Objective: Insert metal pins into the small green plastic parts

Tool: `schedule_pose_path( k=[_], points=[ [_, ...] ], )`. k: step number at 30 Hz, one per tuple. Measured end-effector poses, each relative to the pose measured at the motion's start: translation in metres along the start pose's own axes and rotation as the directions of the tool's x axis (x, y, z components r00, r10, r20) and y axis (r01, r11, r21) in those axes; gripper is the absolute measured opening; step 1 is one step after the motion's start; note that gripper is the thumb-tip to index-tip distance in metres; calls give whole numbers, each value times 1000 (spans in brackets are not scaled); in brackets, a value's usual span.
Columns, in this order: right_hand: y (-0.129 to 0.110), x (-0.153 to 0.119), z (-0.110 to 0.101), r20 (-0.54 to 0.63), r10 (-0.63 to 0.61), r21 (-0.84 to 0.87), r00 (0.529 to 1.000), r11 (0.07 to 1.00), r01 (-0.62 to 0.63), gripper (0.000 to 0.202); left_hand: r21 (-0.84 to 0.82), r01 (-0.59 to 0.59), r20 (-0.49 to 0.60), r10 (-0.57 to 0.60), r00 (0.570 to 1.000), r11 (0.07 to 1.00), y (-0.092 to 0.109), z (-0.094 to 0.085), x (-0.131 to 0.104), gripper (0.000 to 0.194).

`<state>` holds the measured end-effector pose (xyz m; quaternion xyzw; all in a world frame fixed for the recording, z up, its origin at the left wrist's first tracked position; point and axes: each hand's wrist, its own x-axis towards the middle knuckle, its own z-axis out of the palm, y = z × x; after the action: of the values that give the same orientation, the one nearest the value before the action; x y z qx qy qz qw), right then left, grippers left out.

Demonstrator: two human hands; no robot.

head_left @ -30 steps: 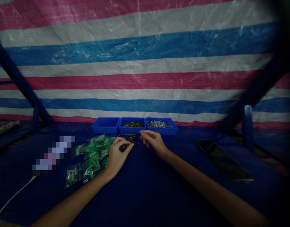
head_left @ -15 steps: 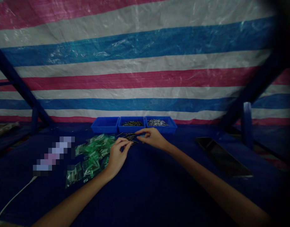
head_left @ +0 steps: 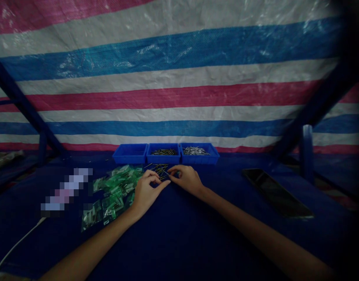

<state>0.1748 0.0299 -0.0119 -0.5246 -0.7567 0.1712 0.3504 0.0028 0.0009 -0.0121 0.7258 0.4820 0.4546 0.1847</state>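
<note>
Several thin brass-coloured screws (head_left: 159, 169) lie loose on the dark blue table, in front of three blue bins. Just left of and below them is my left hand (head_left: 146, 192), its thumb stretched toward the pile and its fingers bent; whether it grips anything is too small to tell. On the pile's right side my right hand (head_left: 186, 179) pinches what looks like one thin screw between thumb and forefinger. Green and clear small plastic bags (head_left: 121, 183) are heaped beside my left hand.
Behind the pile, the middle bin (head_left: 163, 159) holds brass-coloured screws, the right bin (head_left: 200, 160) silvery ones, and the left bin (head_left: 129, 159) shows no contents. A black phone (head_left: 277, 192) lies at right. A blurred-out object with a white cable (head_left: 18, 242) is at left.
My right hand has moved down and closed its fingertips at the pile. My left thumb has reached further right, and the two hands' fingertips are closer together.
</note>
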Motion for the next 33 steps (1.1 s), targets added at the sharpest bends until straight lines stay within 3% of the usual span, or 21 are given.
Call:
schedule_pose_path(
  k=[4, 9, 16, 19, 24, 28, 33],
  points=[
    [-7, -1, 5, -61, 20, 324, 998, 946, 1, 24, -1, 1, 19, -1, 1000, 1000, -1, -1, 1, 23],
    [-15, -6, 12, 35, 61, 590, 998, 804, -69, 31, -107, 38, -42, -43, 998, 993, -2, -2, 2, 20],
    [-12, -9, 18, 144, 104, 704, 984, 688, -175, 36, -241, 123, -56, -141, 988, 963, -6, 0, 4, 17],
    [-13, -10, 16, 133, 124, 720, 983, 669, -182, 35, -151, 75, -72, -86, 994, 986, -5, -2, 4, 16],
    [-11, -10, 17, 100, 139, 707, 985, 687, -168, 28, 53, -32, 50, 29, 998, 998, -2, -2, 0, 13],
    [-7, -10, 20, 87, 142, 711, 986, 685, -161, 21, 86, -42, 62, 37, 997, 995, -1, -2, 0, 12],
    [-8, -10, 18, 126, 121, 692, 985, 700, -175, 30, 115, -39, 48, 33, 998, 993, -3, -4, 2, 11]
  ],
)
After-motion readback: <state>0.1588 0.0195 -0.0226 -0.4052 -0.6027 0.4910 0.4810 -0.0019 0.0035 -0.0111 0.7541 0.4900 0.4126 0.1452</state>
